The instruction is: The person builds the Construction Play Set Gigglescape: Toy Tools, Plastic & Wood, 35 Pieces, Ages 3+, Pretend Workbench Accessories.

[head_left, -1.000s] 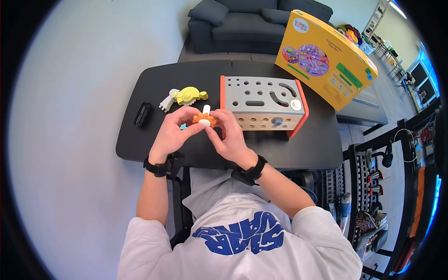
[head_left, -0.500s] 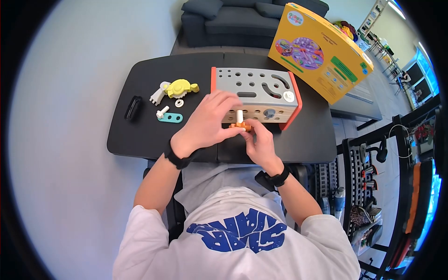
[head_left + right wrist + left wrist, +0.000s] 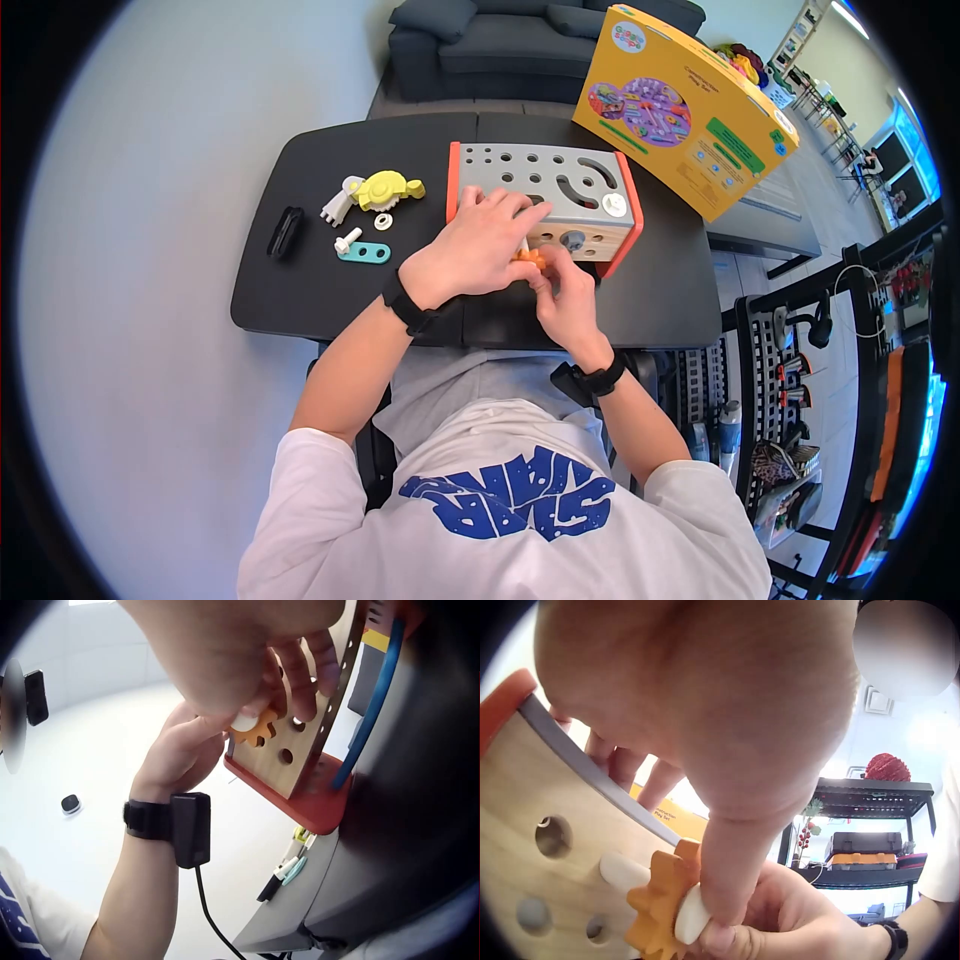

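The left hand (image 3: 472, 250) lies over the front of the grey-topped wooden toy box (image 3: 520, 168), its fingers extended across the top. In the left wrist view its thumb presses the white bolt head (image 3: 693, 915). The bolt carries an orange gear (image 3: 660, 907), and its white shank (image 3: 620, 871) points at the box's holed wooden side. Whether the tip is in a hole cannot be told. The right hand (image 3: 570, 300) pinches the gear and bolt head from the right; in the right wrist view its other fingers (image 3: 302, 694) hang beside the holed side.
Left on the black table (image 3: 290, 180) are a yellow toy piece (image 3: 382, 190), a white claw-like piece (image 3: 340, 203), a white ring (image 3: 383, 221), a white bolt (image 3: 348, 240), a teal strip (image 3: 366, 253) and a black case (image 3: 286, 232). A yellow carton (image 3: 690, 120) stands behind right.
Both hands moved right from the teal strip to the box with the gear and bolt. The bolt, upright earlier, now tilts toward the box's side, and the left fingers have come onto its top.
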Tool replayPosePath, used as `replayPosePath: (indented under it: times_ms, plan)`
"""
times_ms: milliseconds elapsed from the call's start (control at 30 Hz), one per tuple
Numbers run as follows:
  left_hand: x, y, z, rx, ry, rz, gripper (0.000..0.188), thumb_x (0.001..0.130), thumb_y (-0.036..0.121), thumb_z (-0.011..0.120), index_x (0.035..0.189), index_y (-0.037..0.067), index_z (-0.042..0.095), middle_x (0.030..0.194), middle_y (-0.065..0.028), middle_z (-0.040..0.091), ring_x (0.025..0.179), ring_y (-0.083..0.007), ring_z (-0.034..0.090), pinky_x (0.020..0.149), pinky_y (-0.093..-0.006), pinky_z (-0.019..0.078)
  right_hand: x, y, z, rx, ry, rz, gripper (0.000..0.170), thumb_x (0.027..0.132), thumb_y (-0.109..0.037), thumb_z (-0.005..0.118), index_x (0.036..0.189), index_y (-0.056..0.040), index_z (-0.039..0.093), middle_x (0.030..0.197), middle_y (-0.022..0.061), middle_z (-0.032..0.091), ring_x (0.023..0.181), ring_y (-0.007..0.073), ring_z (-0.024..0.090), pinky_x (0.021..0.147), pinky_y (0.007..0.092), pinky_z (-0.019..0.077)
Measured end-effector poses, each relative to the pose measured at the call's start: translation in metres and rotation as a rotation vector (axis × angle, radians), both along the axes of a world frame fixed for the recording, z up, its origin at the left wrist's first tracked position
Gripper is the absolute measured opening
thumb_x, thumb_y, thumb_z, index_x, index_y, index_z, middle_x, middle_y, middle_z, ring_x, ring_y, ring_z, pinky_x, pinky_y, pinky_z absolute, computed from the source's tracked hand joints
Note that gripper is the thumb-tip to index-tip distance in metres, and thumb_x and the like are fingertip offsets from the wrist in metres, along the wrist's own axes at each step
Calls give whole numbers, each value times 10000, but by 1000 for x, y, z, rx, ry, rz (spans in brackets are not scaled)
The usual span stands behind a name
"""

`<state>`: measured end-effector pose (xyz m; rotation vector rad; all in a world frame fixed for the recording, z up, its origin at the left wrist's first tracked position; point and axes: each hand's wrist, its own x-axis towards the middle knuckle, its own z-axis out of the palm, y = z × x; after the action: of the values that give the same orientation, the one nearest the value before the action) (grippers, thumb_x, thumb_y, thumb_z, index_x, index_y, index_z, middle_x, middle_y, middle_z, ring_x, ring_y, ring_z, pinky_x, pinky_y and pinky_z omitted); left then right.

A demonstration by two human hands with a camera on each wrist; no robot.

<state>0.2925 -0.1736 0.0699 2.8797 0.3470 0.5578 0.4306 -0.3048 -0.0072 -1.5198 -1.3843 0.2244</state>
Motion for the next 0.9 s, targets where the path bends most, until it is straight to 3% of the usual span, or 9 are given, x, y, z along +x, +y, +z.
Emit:
replayPosePath:
  times_ms: [133,333,500,600,633,667,733,767,900]
  plan:
    - [1,3,-6,-18,-54,8,704,784,351,829,1388,90,579,1265,-119,631,1189,-284,572,993,-434,357,-1,8,8,-38,36,-12,265,914,15,666,1167,-1,588,873,151,718,723,238,727,665,337,549]
    - [4,-5,-5,-34,-119,109,572,774,266,837,1288,109,644,1175,-82,700,1125,-255,622,987,-407,367,5,12,15,-35,-4,46,288,926,-81,685,1191,-39,579,823,154,719,686,293,723,600,385,551]
    - [-7,11,-3,-155,-214,16,360,841,234,790,1164,101,700,1134,-45,725,1104,-238,648,1010,-386,376,4,4,55,-143,-306,-38,258,909,-146,688,1149,-103,603,859,90,721,643,287,691,571,403,532]
    - [-24,27,-3,-116,-382,50,241,867,233,765,1060,93,730,1120,-32,735,1128,-223,647,1041,-394,377,9,9,56,2,-414,-114,218,901,-127,682,1110,-111,621,839,66,713,621,276,680,536,393,516]
    - [-31,37,-4,-133,-407,102,195,870,227,764,1012,96,741,1109,-33,742,1130,-212,650,1042,-385,389,9,8,57,-50,-396,-135,188,883,-113,684,1065,-93,639,918,72,704,782,263,696,643,382,528]
    - [-39,47,-4,-141,-397,161,202,877,218,755,1021,78,733,1113,-55,742,1124,-240,655,1010,-388,439,12,10,58,-49,-392,-134,188,883,-113,684,1065,-93,639,918,72,704,782,263,696,643,382,528]
    - [-53,75,-13,-142,-457,191,218,888,218,741,1032,54,723,1121,-78,738,1126,-279,655,977,-407,486,18,16,60,159,-654,-192,201,862,-103,688,1055,-64,648,1038,83,673,998,280,650,806,406,499]
    - [-62,89,-23,-109,-415,303,230,895,240,726,1052,72,718,1129,-64,729,1151,-273,638,983,-427,459,17,15,58,103,-619,-195,241,852,-112,693,1078,-38,655,1171,101,621,1167,316,557,958,464,419]
    - [-95,131,-40,-49,-190,589,301,903,265,689,1158,105,692,1247,-59,679,1222,-286,594,1022,-469,424,14,23,59,137,-690,-217,279,880,-150,688,1137,-45,653,1244,125,585,1237,337,519,1037,512,374]
